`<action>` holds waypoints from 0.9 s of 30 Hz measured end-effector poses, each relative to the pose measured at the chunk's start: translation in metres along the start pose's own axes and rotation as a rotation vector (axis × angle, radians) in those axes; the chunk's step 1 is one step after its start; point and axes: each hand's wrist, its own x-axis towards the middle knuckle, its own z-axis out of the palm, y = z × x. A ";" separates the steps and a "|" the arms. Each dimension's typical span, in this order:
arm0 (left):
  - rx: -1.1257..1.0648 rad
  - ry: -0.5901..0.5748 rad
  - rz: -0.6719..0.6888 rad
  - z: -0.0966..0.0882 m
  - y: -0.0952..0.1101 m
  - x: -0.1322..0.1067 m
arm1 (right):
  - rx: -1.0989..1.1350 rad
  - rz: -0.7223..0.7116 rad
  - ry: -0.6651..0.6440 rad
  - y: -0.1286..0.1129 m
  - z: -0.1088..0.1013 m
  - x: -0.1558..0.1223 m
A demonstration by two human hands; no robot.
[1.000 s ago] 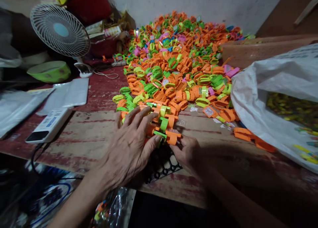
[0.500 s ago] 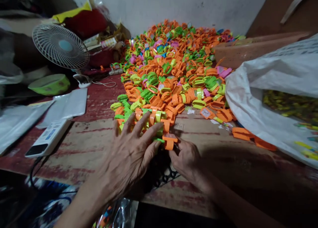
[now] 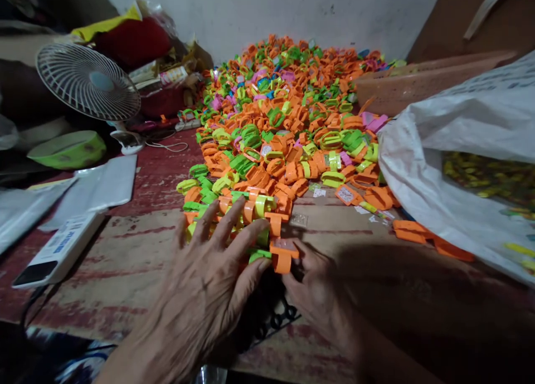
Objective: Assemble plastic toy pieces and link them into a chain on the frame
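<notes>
- Orange plastic piece [image 3: 282, 256] sits at the near tip of the heap, just above the bench's front edge, pinched in the fingers [image 3: 301, 251] of the right hand [image 3: 313, 292]; the grip is narrow and closes on the piece's right side
- left hand [image 3: 209, 278] lies palm down beside it; its fingers [image 3: 234, 219] are spread wide and flat over the nearest orange and green pieces, clasping nothing; the thumb tip touches a green piece just left of the orange one
- heap of plastic pieces [image 3: 288, 116], mostly orange and green with some pink and blue, runs from the hands back to the wall
- black grid mat [image 3: 273, 311] shows between the two wrists, partly hidden by them
- worn wooden bench [image 3: 137, 250] carries it all
- white plastic sack [image 3: 451, 150] slumps on the right, touching the heap; its mouth shows small yellowish bits
- white desk fan [image 3: 87, 83] stands far left; a green bowl [image 3: 67, 149] lies below it; a white power strip [image 3: 58, 250] rests near the left edge
</notes>
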 end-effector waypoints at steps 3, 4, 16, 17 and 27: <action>-0.002 0.004 -0.015 0.000 0.002 0.000 | 0.064 0.023 0.084 0.004 -0.003 -0.009; -0.003 0.007 -0.016 0.000 0.002 -0.001 | 0.075 -0.013 0.110 0.004 -0.005 -0.011; 0.036 0.050 -0.018 -0.002 0.002 -0.004 | -0.085 -0.505 0.251 -0.014 -0.018 -0.002; 0.032 0.072 -0.008 -0.002 0.002 -0.004 | -0.088 -0.506 0.241 -0.014 -0.019 -0.003; 0.015 0.120 0.036 0.005 0.003 -0.003 | -0.188 -0.433 0.154 -0.014 -0.027 0.008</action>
